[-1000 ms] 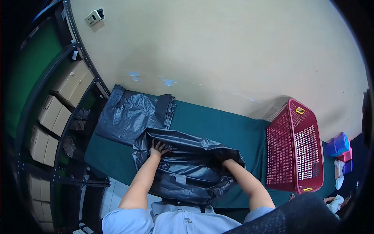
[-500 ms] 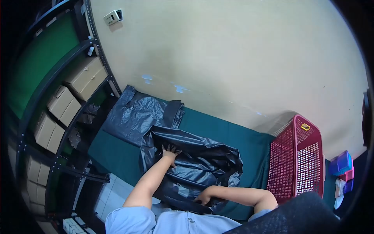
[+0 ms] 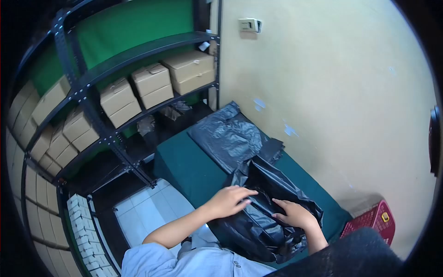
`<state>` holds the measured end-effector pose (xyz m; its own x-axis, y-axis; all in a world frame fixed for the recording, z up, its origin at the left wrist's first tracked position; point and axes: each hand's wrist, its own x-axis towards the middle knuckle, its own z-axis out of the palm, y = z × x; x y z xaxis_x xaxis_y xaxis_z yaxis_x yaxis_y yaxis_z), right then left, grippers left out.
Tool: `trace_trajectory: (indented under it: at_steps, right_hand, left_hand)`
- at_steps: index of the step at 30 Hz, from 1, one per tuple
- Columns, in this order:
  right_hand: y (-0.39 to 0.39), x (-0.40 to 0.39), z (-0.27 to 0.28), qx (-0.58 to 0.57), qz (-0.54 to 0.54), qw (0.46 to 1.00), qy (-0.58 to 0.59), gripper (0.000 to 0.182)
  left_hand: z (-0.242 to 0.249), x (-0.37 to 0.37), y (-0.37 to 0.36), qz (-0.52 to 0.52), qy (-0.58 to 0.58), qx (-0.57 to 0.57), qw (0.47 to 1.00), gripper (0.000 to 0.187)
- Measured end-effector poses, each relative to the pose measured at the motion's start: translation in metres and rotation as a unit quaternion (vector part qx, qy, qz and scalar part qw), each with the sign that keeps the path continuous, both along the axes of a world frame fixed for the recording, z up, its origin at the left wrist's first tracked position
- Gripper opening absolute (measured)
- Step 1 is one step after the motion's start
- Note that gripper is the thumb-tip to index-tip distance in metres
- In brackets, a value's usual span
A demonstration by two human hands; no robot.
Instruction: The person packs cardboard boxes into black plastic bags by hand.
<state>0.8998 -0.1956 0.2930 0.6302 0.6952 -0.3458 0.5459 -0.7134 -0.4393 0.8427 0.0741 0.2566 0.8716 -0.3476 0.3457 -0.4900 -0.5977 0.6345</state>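
A large black plastic bag (image 3: 258, 231) lies in front of me on the green-covered surface, its mouth spread wide and facing up. Over the left side of that mouth is my left hand (image 3: 230, 201), palm down, fingers stretched out. My right hand (image 3: 297, 215) hovers at the right part of the mouth with thumb and fingers apart. Neither hand grips anything. Behind the open bag a second black plastic bag (image 3: 230, 134) lies flat, with a folded end toward the wall.
On the left stands a black metal rack (image 3: 138, 57) holding several cardboard boxes (image 3: 120, 102). White boxes (image 3: 87, 231) are stacked low beside it, near the tiled floor (image 3: 150, 205). A red plastic basket (image 3: 369, 224) stands at the right, against the wall (image 3: 332, 92).
My view has swung left toward the rack. Both hands have come up from inside the bag and nearer each other over its mouth. The basket now shows only partly.
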Motion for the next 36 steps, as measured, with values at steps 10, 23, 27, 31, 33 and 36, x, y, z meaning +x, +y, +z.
trace_trajectory:
  at_steps: [10,23,27,31,33,36]
  right_hand:
    - [0.179,-0.014,0.041,0.018,0.121,0.991,-0.050,0.060]
    - [0.561,-0.088,0.095,0.230,0.397,0.886,-0.070,0.062]
    - [0.662,-0.116,0.111,0.373,0.416,0.828,-0.041,0.067]
    - [0.753,-0.127,0.127,0.482,0.404,0.777,-0.031,0.063]
    - [0.801,-0.124,0.136,0.551,0.382,0.740,-0.055,0.063]
    - [0.867,-0.122,0.159,0.604,0.298,0.736,-0.066,0.062]
  left_hand:
    - [0.013,-0.127,0.234,0.437,-0.046,-0.142,0.887,0.041]
    - [0.081,-0.355,0.461,0.691,-0.169,-0.082,0.698,0.034]
    - [0.104,-0.373,0.516,0.689,-0.232,-0.108,0.679,0.027]
    - [0.128,-0.363,0.576,0.678,-0.264,-0.101,0.679,0.028]
    - [0.137,-0.351,0.619,0.678,-0.278,-0.053,0.679,0.029]
    - [0.166,-0.330,0.679,0.697,-0.303,0.016,0.650,0.037]
